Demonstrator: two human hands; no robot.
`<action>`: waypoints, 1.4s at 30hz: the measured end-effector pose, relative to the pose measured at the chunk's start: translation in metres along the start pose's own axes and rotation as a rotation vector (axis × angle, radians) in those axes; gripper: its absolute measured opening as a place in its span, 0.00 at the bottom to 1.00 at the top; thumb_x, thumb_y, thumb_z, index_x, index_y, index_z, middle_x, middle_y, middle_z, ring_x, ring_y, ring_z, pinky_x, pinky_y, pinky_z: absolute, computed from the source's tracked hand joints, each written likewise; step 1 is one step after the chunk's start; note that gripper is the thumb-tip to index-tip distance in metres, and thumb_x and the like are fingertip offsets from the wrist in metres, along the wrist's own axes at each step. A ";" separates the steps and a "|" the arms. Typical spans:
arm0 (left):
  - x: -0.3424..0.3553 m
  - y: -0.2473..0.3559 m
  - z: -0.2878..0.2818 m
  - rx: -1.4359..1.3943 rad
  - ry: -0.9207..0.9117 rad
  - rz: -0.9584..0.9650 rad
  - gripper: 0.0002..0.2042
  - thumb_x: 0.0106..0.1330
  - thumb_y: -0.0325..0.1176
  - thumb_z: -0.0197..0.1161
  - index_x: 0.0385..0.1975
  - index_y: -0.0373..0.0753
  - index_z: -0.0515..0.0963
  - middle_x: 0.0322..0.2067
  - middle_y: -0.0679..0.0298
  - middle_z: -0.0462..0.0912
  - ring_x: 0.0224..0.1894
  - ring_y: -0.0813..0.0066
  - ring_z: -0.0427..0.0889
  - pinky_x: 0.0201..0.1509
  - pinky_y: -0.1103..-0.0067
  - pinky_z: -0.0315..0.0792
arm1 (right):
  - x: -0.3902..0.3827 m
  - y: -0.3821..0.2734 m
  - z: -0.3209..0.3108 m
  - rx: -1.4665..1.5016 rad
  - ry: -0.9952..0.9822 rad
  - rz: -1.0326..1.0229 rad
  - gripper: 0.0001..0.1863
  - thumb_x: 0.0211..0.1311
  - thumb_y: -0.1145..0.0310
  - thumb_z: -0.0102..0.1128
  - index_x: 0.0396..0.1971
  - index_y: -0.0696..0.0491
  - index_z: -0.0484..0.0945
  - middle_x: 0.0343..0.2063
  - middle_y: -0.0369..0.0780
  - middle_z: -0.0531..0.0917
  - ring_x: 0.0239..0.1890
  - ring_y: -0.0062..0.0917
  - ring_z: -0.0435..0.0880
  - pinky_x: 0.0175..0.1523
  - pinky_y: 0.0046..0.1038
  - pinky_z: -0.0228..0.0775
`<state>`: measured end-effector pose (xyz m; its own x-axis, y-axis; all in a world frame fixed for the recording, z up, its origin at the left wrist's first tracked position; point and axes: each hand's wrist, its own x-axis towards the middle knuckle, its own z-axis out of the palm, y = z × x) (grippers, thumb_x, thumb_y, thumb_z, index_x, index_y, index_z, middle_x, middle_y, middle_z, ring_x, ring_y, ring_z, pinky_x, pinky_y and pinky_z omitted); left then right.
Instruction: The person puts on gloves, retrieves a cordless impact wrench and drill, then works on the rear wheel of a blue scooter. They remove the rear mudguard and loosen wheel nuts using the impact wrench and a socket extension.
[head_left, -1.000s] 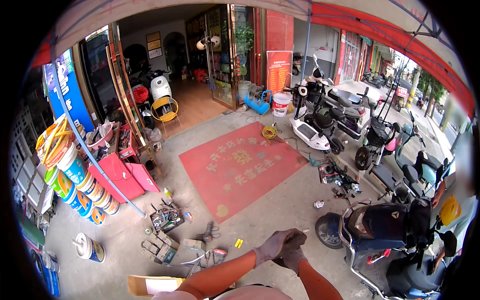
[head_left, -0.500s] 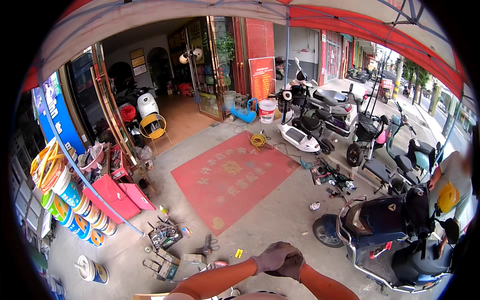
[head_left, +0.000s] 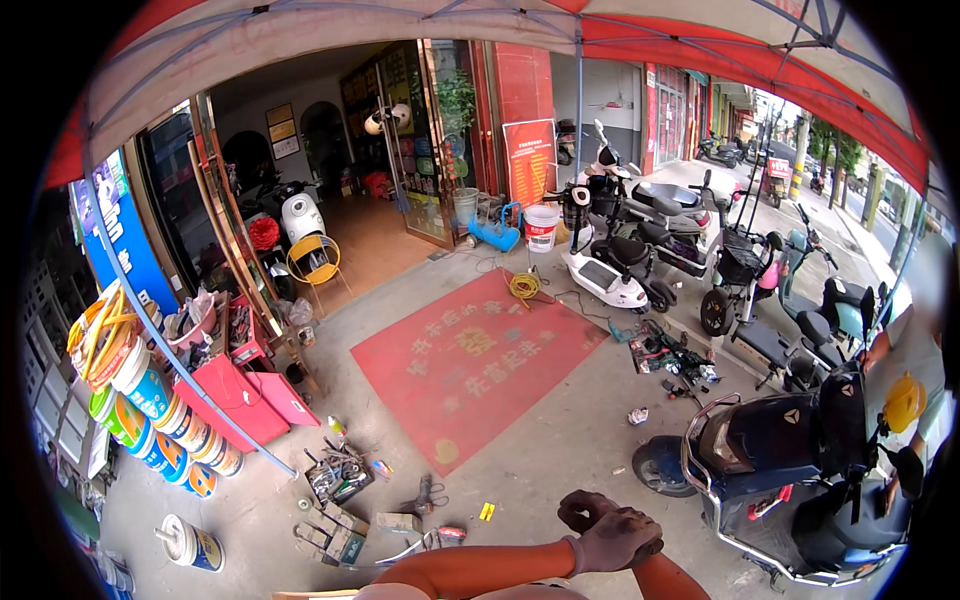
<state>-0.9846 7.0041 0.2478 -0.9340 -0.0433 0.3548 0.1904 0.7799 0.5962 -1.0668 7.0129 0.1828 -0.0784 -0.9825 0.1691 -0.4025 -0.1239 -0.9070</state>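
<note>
Both of my hands wear grey work gloves and come together low in the view, right of the middle. My left hand (head_left: pixel 622 537) lies across my right hand, its fingers closed over the gloved back or wrist. From beneath it, my right hand (head_left: pixel 588 510) shows to the upper left with curled, darker fingers. Whether anything small sits in the right hand's fingers is hidden. Below the hands on the concrete lies a small yellow packet (head_left: pixel 487 512). A dark scissor-like tool (head_left: pixel 428 495) lies to its left, near an open tray of hand tools (head_left: pixel 338 472).
A dark blue scooter (head_left: pixel 770 435) stands close on the right, with a person (head_left: pixel 915 365) beside it. Ahead lies a red mat (head_left: pixel 480 370) with a coiled yellow hose (head_left: pixel 523 287). Stacked buckets (head_left: pixel 165 430) and a red tool cabinet (head_left: pixel 225 395) stand left. Loose parts (head_left: pixel 675 360) lie beyond the scooter.
My clasped hands have shifted right and turned; the right hand's curled fingers now show at the upper left of the left hand. The view has shifted slightly.
</note>
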 end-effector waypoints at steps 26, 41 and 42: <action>0.037 0.089 -0.114 -2.128 -0.566 0.102 0.37 0.67 0.66 0.45 0.68 0.44 0.63 0.54 0.54 0.78 0.55 0.54 0.76 0.58 0.54 0.65 | -0.070 -0.144 -0.078 0.173 0.081 -0.262 0.14 0.64 0.68 0.58 0.48 0.56 0.77 0.38 0.44 0.83 0.40 0.31 0.80 0.47 0.32 0.72; 0.045 0.061 -0.055 -2.146 -0.815 0.088 0.40 0.67 0.69 0.41 0.71 0.44 0.58 0.61 0.54 0.73 0.59 0.51 0.72 0.61 0.54 0.60 | -0.070 -0.105 -0.098 0.304 0.160 -0.010 0.12 0.59 0.64 0.52 0.32 0.58 0.74 0.30 0.43 0.79 0.34 0.31 0.76 0.42 0.31 0.70; 0.046 0.061 -0.053 -2.224 -0.800 0.076 0.40 0.67 0.68 0.41 0.70 0.44 0.58 0.61 0.54 0.72 0.59 0.51 0.72 0.62 0.54 0.60 | -0.071 -0.109 -0.105 0.227 0.196 0.129 0.11 0.58 0.65 0.54 0.31 0.59 0.74 0.29 0.43 0.80 0.34 0.32 0.78 0.41 0.32 0.70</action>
<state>-1.0002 7.0164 0.3385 -0.6972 0.5235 0.4898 -0.3814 -0.8493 0.3649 -1.1130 7.1110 0.3104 -0.2981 -0.9495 0.0983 -0.1657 -0.0499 -0.9849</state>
